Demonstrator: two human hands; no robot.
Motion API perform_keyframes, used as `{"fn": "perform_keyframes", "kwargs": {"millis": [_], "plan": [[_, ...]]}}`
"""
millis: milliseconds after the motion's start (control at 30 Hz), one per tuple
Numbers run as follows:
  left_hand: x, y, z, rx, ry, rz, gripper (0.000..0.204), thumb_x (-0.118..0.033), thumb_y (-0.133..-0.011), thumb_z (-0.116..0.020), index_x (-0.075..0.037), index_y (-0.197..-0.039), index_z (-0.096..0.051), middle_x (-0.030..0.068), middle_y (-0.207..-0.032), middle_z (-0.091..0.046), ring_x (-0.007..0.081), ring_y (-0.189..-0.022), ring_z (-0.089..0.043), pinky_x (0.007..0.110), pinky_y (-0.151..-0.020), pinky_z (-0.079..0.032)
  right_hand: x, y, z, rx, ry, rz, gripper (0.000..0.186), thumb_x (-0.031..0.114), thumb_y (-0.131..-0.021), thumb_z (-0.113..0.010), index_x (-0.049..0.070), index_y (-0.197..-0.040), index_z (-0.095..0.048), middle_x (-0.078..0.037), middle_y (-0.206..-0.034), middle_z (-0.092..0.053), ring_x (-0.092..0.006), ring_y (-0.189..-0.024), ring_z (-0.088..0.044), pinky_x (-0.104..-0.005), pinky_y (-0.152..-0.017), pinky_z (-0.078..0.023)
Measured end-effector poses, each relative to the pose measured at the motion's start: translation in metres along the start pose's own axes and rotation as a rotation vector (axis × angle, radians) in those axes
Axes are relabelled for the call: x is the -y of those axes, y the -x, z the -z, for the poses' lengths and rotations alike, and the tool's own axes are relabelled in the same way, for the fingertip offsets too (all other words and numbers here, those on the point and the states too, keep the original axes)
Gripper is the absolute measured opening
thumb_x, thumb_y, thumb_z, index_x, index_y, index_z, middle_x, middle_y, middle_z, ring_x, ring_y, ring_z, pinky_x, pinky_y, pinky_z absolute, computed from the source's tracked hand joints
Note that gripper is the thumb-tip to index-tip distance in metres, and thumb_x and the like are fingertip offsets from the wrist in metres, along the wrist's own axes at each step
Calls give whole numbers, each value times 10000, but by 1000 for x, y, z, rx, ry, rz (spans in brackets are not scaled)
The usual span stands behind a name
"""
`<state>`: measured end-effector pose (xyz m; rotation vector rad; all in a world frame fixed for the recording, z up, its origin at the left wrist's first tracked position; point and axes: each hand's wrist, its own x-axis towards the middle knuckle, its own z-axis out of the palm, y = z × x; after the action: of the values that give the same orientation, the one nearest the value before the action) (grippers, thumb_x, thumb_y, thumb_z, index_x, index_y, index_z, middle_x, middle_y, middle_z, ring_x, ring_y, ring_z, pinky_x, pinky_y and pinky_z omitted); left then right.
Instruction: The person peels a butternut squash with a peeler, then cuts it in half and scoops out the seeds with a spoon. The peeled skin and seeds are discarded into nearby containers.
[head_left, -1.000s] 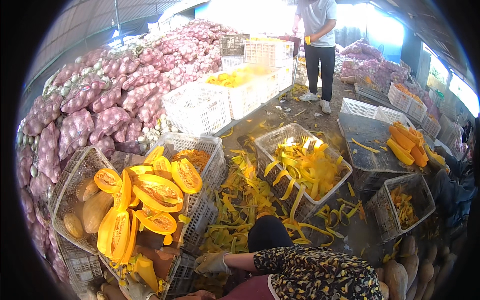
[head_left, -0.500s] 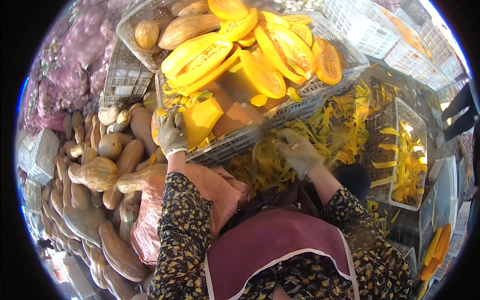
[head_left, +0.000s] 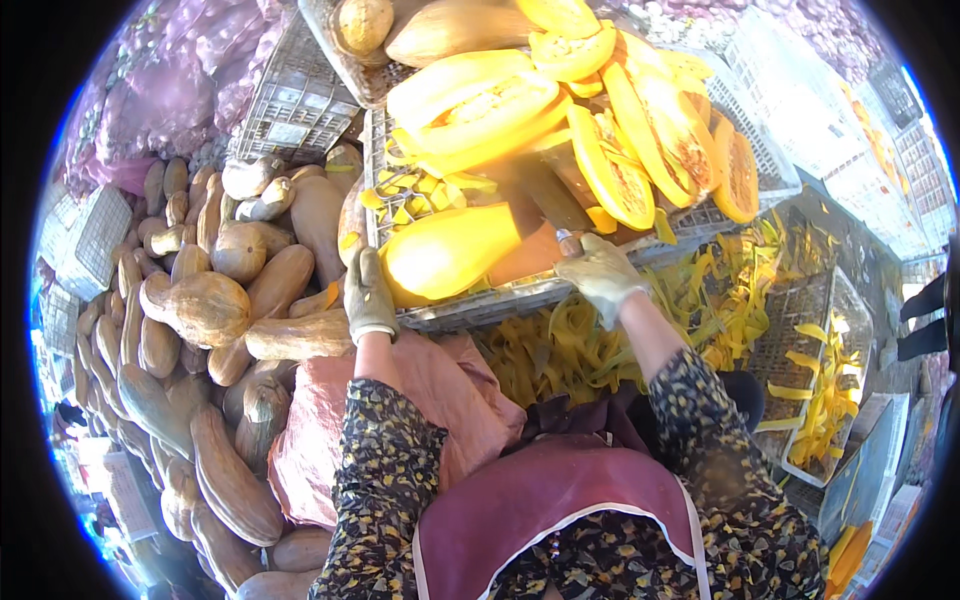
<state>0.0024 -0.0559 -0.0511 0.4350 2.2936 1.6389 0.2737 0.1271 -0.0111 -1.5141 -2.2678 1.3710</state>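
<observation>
My left hand (head_left: 368, 292), in a pale glove, is closed at the left end of a peeled yellow squash (head_left: 450, 250) and the crate's edge (head_left: 440, 318); what its fingers hold is hidden. My gloved right hand (head_left: 600, 278) grips a knife handle (head_left: 567, 243) beside the squash's right end, its wide dark blade (head_left: 555, 200) lying among the squash. Above them, halved yellow squashes (head_left: 630, 170) show seedy insides, and small cut pieces (head_left: 420, 195) sit at the upper left of the peeled one.
Many unpeeled squashes (head_left: 230, 480) are piled at left beside a pink sack (head_left: 310, 450). Peels (head_left: 540, 360) cover the floor below the crate, and more fill a crate (head_left: 830, 400) at right. Mesh sacks (head_left: 170, 80) and white crates (head_left: 780, 90) stand behind. A person's dark-trousered legs (head_left: 920, 310) are at far right.
My view has tipped down from the wider room onto the crate. In the last half second my right hand has risen from above the peels to the knife handle at the crate.
</observation>
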Motion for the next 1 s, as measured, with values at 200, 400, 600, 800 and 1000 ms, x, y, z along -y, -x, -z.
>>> {"fn": "perform_keyframes", "kwargs": {"millis": [200, 400, 600, 800, 1000], "plan": [[17, 11, 0, 2, 197, 77, 570, -435, -988, -533, 9, -1346, -538, 148, -1293, -594, 214, -1151, -563, 331, -991, -441, 38, -10, -42, -45, -579, 280, 242, 228, -834, -697, 56, -934, -559, 8, -724, -532, -113, -638, -480, -311, -593, -415], [-45, 8, 4, 47, 555, 28, 465, -244, -945, -637, 21, -1313, -536, 105, -1241, -599, 182, -1114, -572, 322, -983, -458, 48, -25, -73, 1, -962, 230, 218, 187, -855, -699, 55, -963, -563, -4, -723, -531, -91, -572, -496, -274, -501, -414], [-139, 9, 25, 151, -266, -663, 292, -168, -908, -709, -1, -1135, -633, 64, -1014, -670, 147, -917, -618, 269, -841, -516, 36, 14, -122, 240, -1331, 205, 216, 186, -850, -714, 82, -949, -553, 3, -738, -565, -105, -506, -511, -274, -462, -441], [-167, 19, 3, 380, -597, -823, 515, -296, -799, -785, 5, -1188, -632, 219, -1114, -656, 340, -1052, -635, 394, -920, -493, 26, 77, -66, 268, -1205, 11, 210, 76, -866, -682, 94, -1053, -589, -48, -905, -656, -146, -753, -649, -307, -674, -551], [-121, 40, 10, 185, -157, -946, 798, -197, -732, -859, -13, -1398, -460, 138, -1285, -566, 266, -1156, -576, 362, -995, -473, 51, 118, 12, -53, -318, 179, 239, 93, -836, -637, 49, -1065, -583, -27, -844, -619, -132, -734, -590, -295, -664, -490]]}}
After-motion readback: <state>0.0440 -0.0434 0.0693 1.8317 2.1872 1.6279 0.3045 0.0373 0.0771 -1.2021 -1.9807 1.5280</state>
